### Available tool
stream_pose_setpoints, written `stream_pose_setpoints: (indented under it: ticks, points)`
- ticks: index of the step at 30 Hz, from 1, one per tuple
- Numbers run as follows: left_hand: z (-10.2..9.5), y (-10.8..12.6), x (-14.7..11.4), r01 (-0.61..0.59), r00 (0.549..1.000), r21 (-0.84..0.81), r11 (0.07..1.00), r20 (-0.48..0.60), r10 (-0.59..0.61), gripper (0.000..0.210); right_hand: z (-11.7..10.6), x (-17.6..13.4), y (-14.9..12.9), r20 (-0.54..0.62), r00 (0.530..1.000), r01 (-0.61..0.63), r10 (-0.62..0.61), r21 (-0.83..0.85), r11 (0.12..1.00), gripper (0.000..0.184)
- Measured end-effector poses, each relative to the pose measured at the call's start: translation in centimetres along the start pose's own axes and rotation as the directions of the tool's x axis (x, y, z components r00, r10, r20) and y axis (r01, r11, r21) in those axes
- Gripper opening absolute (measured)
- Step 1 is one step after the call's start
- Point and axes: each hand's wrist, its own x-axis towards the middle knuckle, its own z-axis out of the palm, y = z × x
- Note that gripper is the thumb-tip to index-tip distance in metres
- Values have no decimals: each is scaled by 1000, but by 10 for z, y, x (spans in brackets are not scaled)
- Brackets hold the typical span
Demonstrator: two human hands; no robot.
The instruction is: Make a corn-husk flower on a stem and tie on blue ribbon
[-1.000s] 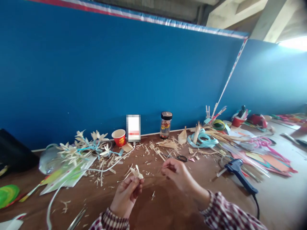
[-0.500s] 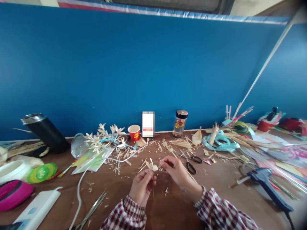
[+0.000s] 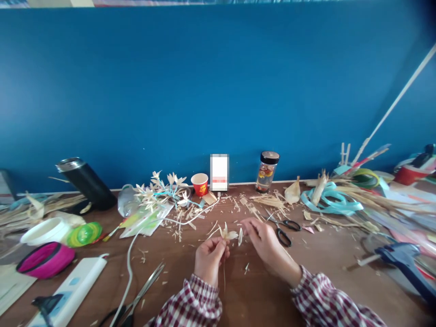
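- The left hand (image 3: 210, 256) is pinched shut on the thin stem of a small straw flower (image 3: 227, 235), fingers curled together around it.
- The flower's long axis runs nearly upright: the stem hangs down below the fist toward the person, and the pale petals fan upward and away, toward the blue wall (image 3: 218, 91).
- The right hand (image 3: 265, 239) sits just right of the flower, fingertips together on a single pale petal (image 3: 240, 236) that stands upright close beside the bloom; whether petal and bloom touch I cannot tell.
- Black-handled scissors (image 3: 282, 228) lie just right of the flower, beyond the right hand.
- Behind the flower, against the wall, stand a red paper cup (image 3: 199, 184) and a glass jar (image 3: 267, 171).
- Left of the flower lies a bunch of finished straw flowers (image 3: 160, 190); farther left, a black flask (image 3: 85, 182).
- Straw scraps litter the brown table (image 3: 170, 281) around it.
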Motion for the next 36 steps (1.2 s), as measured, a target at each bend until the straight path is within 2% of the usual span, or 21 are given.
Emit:
stream_pose_setpoints:
  ticks: [2, 7, 13, 20, 28, 32, 36]
  points:
    - [2, 0, -1, -13, 1000, -3, 1000, -24, 13, 25, 3, -3, -7, -20, 999, -25, 27, 103, 994, 33]
    - [8, 1, -6, -17, 1000, -30, 999, -26, 16, 27, 15, -9, -16, 130, 990, -79, 46, 267, 960, 21]
    - [12, 7, -12, 68, 996, -98, 993, -46, -73, 29, 26, -11, -7, 120, 988, -124, 93, 284, 951, 16]
    - [16, 11, -15, 118, 992, -147, 982, -25, -123, 30, 21, -11, -11, 102, 988, -141, 112, 347, 927, 16]
    - [13, 5, -8, 103, 994, -144, 984, -30, -108, 27, 23, -11, -10, 88, 989, -139, 115, 348, 927, 18]
    - [9, 2, -8, 66, 998, -119, 991, 1, -66, 25, 25, -11, -8, 124, 988, -136, 95, 377, 916, 17]
    - [10, 3, -10, 83, 996, -131, 988, -9, -84, 27, 26, -11, -8, 140, 986, -135, 86, 393, 910, 17]
